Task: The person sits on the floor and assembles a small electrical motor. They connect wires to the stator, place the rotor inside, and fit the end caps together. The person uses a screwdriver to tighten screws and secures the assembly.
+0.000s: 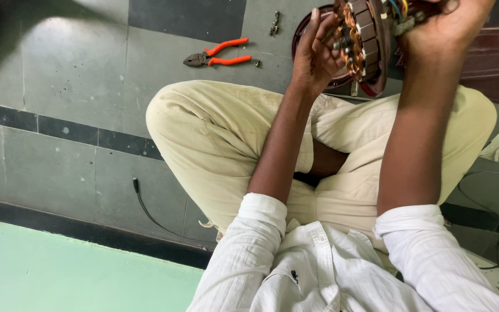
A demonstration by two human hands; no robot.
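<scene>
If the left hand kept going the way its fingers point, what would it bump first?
Probably the motor: the left hand already touches its copper windings, fingers pointing into them.

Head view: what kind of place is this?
Likely an informal repair spot on a tiled floor, not a bench. The person sits cross-legged, left hand and right hand holding a fan motor stator with copper windings; orange-handled pliers and loose screws lie beside.

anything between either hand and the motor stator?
Nothing visible. The left hand and right hand both grip the motor stator directly, held up over the lap. The orange-handled pliers lie apart on the floor.
</scene>
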